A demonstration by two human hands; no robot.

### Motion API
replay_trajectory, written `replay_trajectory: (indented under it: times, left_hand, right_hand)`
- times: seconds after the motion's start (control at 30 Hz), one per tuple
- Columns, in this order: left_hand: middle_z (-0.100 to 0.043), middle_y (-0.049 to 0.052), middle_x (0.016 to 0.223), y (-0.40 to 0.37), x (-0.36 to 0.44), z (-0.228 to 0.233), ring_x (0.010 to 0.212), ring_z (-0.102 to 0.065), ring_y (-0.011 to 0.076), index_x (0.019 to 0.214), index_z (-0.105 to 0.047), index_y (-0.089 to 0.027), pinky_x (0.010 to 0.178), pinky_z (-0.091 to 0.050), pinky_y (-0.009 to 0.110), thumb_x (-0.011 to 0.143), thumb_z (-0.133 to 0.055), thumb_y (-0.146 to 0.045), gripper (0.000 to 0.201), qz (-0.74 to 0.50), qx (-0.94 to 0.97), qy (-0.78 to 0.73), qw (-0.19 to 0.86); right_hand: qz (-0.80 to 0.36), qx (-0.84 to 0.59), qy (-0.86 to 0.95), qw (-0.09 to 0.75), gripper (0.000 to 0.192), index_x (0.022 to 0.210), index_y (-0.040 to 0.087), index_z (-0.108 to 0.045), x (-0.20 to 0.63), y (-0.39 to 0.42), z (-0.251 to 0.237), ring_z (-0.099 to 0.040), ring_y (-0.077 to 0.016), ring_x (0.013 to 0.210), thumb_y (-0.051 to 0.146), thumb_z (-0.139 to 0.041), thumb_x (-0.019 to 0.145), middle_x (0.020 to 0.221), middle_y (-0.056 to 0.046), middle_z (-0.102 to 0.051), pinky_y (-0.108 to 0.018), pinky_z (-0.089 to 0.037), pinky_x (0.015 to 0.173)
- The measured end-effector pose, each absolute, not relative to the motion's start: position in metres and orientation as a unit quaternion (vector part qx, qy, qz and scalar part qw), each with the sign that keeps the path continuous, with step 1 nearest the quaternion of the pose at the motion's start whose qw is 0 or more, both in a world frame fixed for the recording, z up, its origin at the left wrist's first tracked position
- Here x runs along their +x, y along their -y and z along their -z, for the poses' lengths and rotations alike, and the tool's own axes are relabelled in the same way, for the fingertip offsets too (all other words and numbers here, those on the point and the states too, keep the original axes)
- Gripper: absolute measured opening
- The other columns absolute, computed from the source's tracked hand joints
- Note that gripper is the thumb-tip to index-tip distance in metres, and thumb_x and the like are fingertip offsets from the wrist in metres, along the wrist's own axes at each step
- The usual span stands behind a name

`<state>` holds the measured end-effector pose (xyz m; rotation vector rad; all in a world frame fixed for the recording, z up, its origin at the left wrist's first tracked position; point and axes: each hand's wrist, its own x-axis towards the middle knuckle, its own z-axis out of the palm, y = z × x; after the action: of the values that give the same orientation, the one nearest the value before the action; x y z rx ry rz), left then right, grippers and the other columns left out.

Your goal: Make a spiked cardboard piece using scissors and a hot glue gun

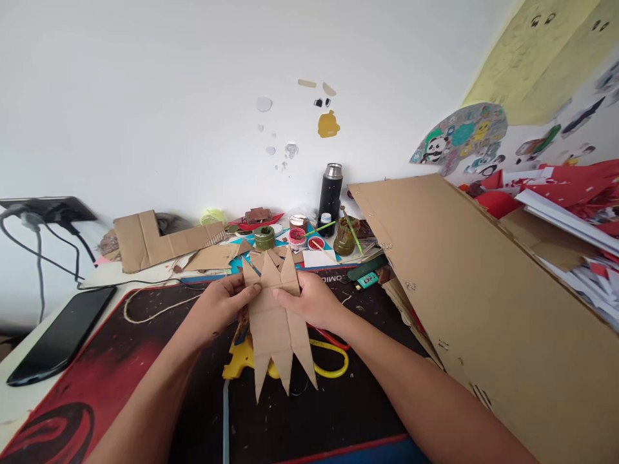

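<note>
A brown cardboard cut-out (276, 322) with pointed spikes at both ends is held above the desk, in the middle of the view. My left hand (223, 306) grips its left edge near the top. My right hand (312, 299) grips its right edge at about the same height. Under the cut-out lie a yellow hot-glue gun (238, 364) and scissors with yellow and red handles (333, 354) on a black and red desk mat (111, 380). The cut-out hides the middle of both tools.
A large cardboard sheet (474, 290) leans over the desk's right side. At the back stand a black flask (330, 191), paint pots (297, 236), a green jar (264, 237) and cardboard scraps (155, 240). A dark phone (62, 335) lies left. String (145, 312) curls on the mat.
</note>
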<state>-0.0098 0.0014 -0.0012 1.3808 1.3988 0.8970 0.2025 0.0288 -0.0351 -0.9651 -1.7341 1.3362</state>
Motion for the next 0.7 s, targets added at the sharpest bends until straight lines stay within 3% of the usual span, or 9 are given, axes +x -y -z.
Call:
replay_trajectory:
  times: [0.13, 0.2, 0.33, 0.43, 0.57, 0.7]
  left_hand:
    - [-0.059, -0.001, 0.057, 0.001, -0.004, -0.002, 0.051, -0.051, 0.0183, 0.071, -0.066, -0.023, 0.053, -0.046, 0.032, 0.073, -0.081, -0.061, 0.041, -0.372, 0.577, -0.586, 0.430]
    - [-0.064, 0.000, 0.060, 0.001, -0.002, 0.000, 0.055, -0.056, 0.0217, 0.073, -0.068, -0.024, 0.058, -0.049, 0.035, 0.076, -0.077, -0.059, 0.036, -0.368, 0.584, -0.601, 0.404]
    - [-0.080, 0.008, 0.084, -0.001, 0.002, 0.007, 0.082, -0.073, 0.0334, 0.086, -0.075, -0.023, 0.074, -0.055, 0.040, 0.075, -0.072, -0.054, 0.033, -0.361, 0.584, -0.640, 0.345]
    - [-0.083, 0.010, 0.097, -0.001, 0.005, 0.009, 0.093, -0.075, 0.0348, 0.096, -0.076, -0.022, 0.080, -0.056, 0.041, 0.076, -0.072, -0.058, 0.042, -0.383, 0.569, -0.628, 0.367]
    - [-0.078, 0.007, 0.082, 0.001, 0.006, 0.003, 0.072, -0.069, 0.0271, 0.092, -0.075, -0.021, 0.066, -0.054, 0.036, 0.072, -0.078, -0.068, 0.051, -0.410, 0.527, -0.576, 0.472]
    - [-0.068, 0.002, 0.067, 0.001, 0.001, -0.002, 0.056, -0.055, 0.0192, 0.080, -0.074, -0.021, 0.053, -0.044, 0.031, 0.067, -0.084, -0.068, 0.050, -0.382, 0.540, -0.573, 0.483]
  right_hand:
    - [-0.513, -0.382, 0.674, 0.369, 0.031, 0.119, 0.023, -0.081, 0.201, -0.027, 0.035, -0.078, -0.0307, 0.114, 0.032, -0.075, 0.090, 0.120, -0.005, -0.084, -0.041, -0.064, 0.096]
    - [-0.508, -0.386, 0.675, 0.372, 0.032, 0.119, 0.022, -0.081, 0.200, -0.027, 0.035, -0.078, -0.0308, 0.115, 0.030, -0.075, 0.089, 0.121, -0.005, -0.084, -0.041, -0.063, 0.097]
    - [-0.483, -0.412, 0.679, 0.369, 0.028, 0.116, 0.021, -0.081, 0.198, -0.027, 0.036, -0.079, -0.0306, 0.113, 0.026, -0.074, 0.089, 0.121, -0.006, -0.085, -0.042, -0.061, 0.100]
    - [-0.489, -0.417, 0.671, 0.369, 0.026, 0.114, 0.021, -0.081, 0.200, -0.027, 0.033, -0.079, -0.0312, 0.112, 0.027, -0.074, 0.090, 0.119, -0.006, -0.085, -0.042, -0.062, 0.097]
    - [-0.518, -0.394, 0.660, 0.375, 0.028, 0.117, 0.020, -0.080, 0.204, -0.028, 0.027, -0.078, -0.0314, 0.114, 0.030, -0.072, 0.092, 0.120, -0.007, -0.084, -0.041, -0.063, 0.094]
    - [-0.513, -0.401, 0.668, 0.361, 0.029, 0.115, 0.018, -0.080, 0.206, -0.029, 0.027, -0.079, -0.0331, 0.110, 0.033, -0.073, 0.091, 0.116, -0.009, -0.084, -0.043, -0.063, 0.094]
